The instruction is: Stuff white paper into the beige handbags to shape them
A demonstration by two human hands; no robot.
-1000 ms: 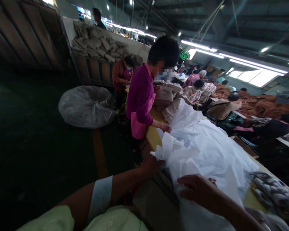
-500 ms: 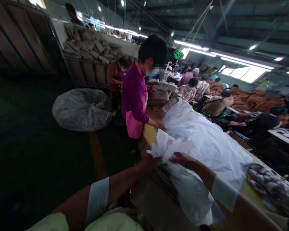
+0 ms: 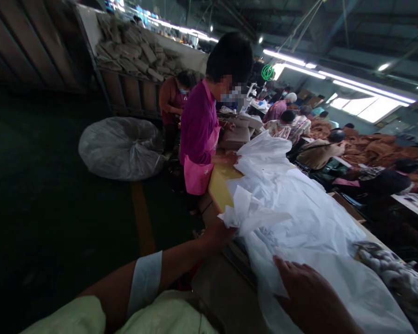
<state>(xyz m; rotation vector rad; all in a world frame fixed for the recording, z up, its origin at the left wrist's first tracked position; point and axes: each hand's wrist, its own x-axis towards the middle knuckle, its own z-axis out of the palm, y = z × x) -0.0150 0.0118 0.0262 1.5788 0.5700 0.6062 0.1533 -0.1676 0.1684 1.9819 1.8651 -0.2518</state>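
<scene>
A large sheet of thin white plastic (image 3: 299, 208) lies crumpled over the yellow-topped table (image 3: 218, 185) and hangs over its near edge. My left hand (image 3: 220, 232) is closed on a bunched part of this plastic at the table's edge. Lower right, my right hand (image 3: 301, 280) rests on the hanging plastic with the thumb apart from the fingers, which point up and left. Across the table, the hand of a person in purple touches the far edge of the plastic.
The person in purple (image 3: 198, 120) stands at the table's left side. A big tied plastic bag (image 3: 121, 148) sits on the floor at left. Bundled whitish items (image 3: 397, 273) lie at the table's right end. Folded brown pieces (image 3: 237, 134) are stacked at the far end.
My right hand has moved down and right, away from my left hand, and the plastic is spread further toward the lower right. The co-worker's hand has shifted up along the plastic.
</scene>
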